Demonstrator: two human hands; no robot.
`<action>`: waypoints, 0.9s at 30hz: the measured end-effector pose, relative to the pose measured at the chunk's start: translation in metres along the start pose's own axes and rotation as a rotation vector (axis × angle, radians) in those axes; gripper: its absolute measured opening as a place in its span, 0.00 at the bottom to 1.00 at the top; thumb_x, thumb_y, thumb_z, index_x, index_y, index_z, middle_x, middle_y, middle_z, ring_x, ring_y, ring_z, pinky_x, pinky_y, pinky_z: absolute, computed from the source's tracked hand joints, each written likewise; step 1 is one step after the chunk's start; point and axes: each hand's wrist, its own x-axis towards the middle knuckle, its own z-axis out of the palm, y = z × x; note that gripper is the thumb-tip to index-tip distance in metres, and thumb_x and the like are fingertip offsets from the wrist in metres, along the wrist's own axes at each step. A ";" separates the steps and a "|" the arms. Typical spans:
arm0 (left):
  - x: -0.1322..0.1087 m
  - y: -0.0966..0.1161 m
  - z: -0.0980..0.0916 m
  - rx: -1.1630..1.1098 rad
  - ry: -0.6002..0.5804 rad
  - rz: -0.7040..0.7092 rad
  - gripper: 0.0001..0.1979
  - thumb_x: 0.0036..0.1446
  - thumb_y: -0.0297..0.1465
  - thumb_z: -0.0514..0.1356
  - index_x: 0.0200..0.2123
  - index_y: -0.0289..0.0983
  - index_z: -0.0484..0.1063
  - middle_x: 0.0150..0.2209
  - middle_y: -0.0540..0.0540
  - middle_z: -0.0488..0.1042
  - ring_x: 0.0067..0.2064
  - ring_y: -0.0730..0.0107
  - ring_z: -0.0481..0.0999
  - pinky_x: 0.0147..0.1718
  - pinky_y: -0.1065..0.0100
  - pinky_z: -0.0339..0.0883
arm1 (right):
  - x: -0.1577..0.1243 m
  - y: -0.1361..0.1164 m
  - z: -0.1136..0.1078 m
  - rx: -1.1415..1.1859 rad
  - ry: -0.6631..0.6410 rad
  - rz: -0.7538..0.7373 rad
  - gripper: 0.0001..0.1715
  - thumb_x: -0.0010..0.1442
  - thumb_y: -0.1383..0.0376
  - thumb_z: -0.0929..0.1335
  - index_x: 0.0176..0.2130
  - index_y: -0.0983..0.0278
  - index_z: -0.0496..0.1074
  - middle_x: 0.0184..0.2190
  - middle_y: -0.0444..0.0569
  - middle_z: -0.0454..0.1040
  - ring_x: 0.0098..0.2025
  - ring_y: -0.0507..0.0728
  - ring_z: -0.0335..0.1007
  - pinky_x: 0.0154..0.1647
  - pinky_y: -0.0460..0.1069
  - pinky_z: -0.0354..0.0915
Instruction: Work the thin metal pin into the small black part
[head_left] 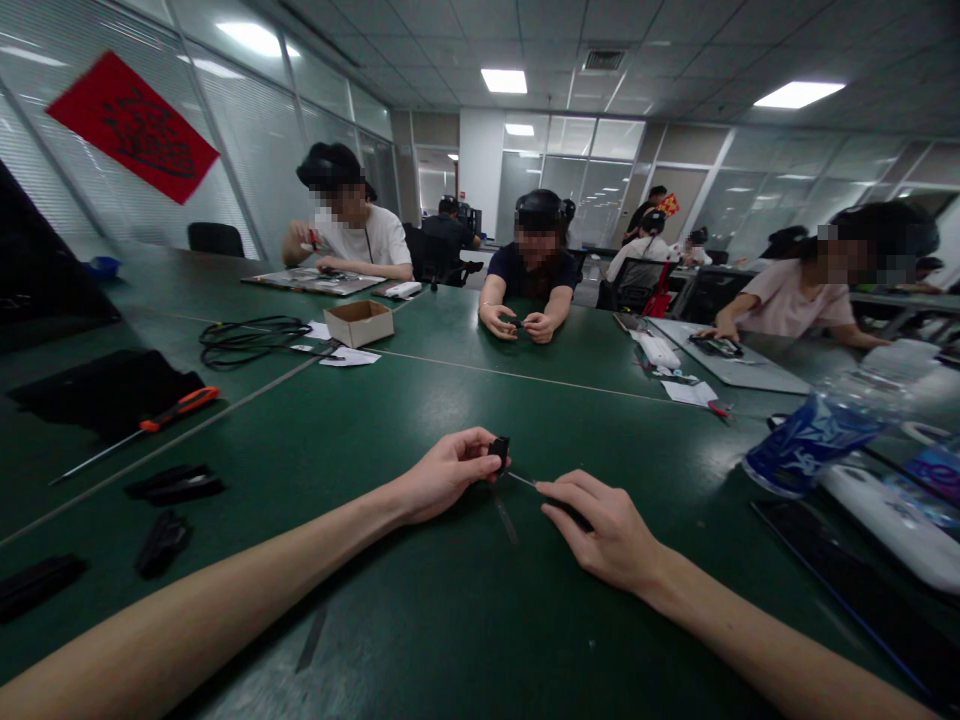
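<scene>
My left hand is closed round a small black plastic part, pinched upright between thumb and fingers above the green table. My right hand grips a thin screwdriver. Its metal shaft points left at the lower side of the black part; whether the tip touches cannot be made out. The palm and fingers mostly hide the dark handle. On the table at the left lie several black plastic pieces, apart from both hands.
An orange-handled screwdriver lies at the left, near a coiled black cable and an open cardboard box. At the right stand a blue-labelled bottle and a dark flat panel. Co-workers sit across the table, one facing me.
</scene>
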 end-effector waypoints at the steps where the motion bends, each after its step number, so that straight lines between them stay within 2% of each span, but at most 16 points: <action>1: -0.001 0.001 0.000 -0.008 -0.005 -0.009 0.13 0.49 0.30 0.65 0.38 0.34 0.68 0.37 0.45 0.72 0.37 0.73 0.70 0.39 0.70 0.60 | 0.000 0.000 0.000 0.006 0.003 0.003 0.17 0.62 0.65 0.63 0.51 0.63 0.67 0.41 0.51 0.69 0.36 0.53 0.68 0.33 0.47 0.70; 15: -0.001 0.001 -0.001 -0.022 -0.033 -0.013 0.13 0.47 0.28 0.66 0.34 0.33 0.65 0.38 0.43 0.73 0.37 0.72 0.72 0.40 0.69 0.62 | -0.001 0.000 0.001 0.023 0.006 0.009 0.17 0.62 0.66 0.63 0.51 0.63 0.67 0.42 0.51 0.68 0.37 0.53 0.68 0.35 0.48 0.70; 27: -0.001 -0.001 -0.001 -0.061 -0.018 -0.030 0.15 0.48 0.29 0.66 0.36 0.33 0.63 0.39 0.41 0.74 0.38 0.71 0.73 0.41 0.68 0.64 | 0.002 -0.002 -0.001 0.039 0.037 0.007 0.16 0.62 0.66 0.63 0.50 0.63 0.67 0.40 0.51 0.70 0.37 0.54 0.69 0.36 0.48 0.71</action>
